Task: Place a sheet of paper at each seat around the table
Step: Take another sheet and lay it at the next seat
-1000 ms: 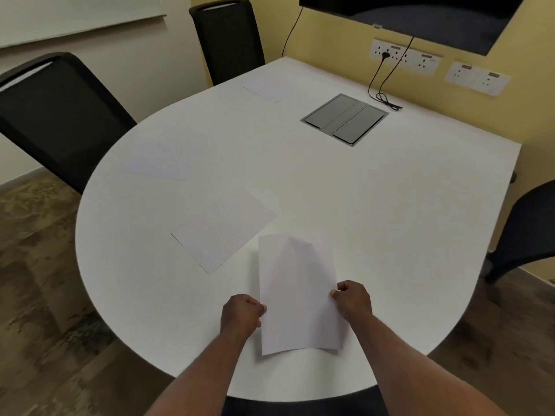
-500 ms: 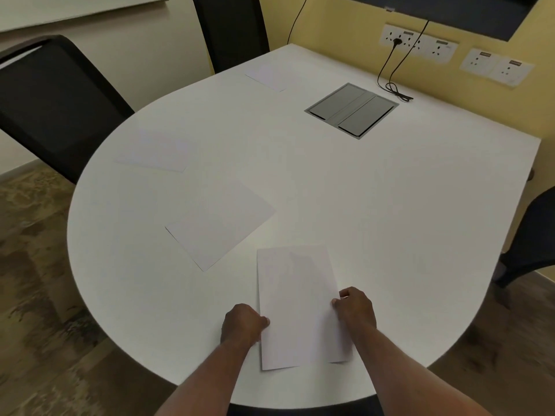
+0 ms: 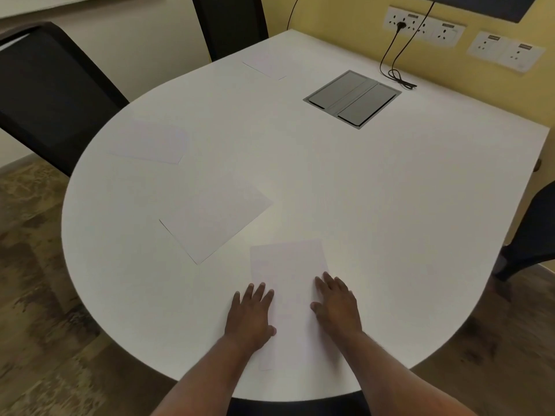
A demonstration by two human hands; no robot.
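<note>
**Pinch released, palms now flat on the near sheet**

Opened since a second ago: both hands, no longer pinching the sheet's side edges, now lying flat. Left hand (image 3: 251, 315) resting palm-down with fingers spread, over the left edge of the near sheet (image 3: 289, 274); right hand (image 3: 338, 304) likewise flat and spread on the right edge. Sheet lying flat at 6 o'clock on the table (image 3: 390, 211), near the rim.

To finish this step well: press lightly, square the sheet to the near edge, then lift straight up without dragging, since thin paper likely slides easily on a smooth top.

Three more sheets already down: one angled (image 3: 214, 219) at about 8 o'clock, one faint (image 3: 150, 142) at 10 o'clock before the black chair (image 3: 51, 91), one (image 3: 265, 64) at 12 o'clock before the far chair (image 3: 229, 22). Nothing yet at 3 o'clock, where a dark chair (image 3: 537, 232) shows at the frame edge.

Smooth white top, rounded near end. Grey hatch (image 3: 353, 99) set in at 1 o'clock; black cable (image 3: 393, 67) running to wall sockets (image 3: 423, 25) on the yellow wall. Wood-look floor below.
</note>
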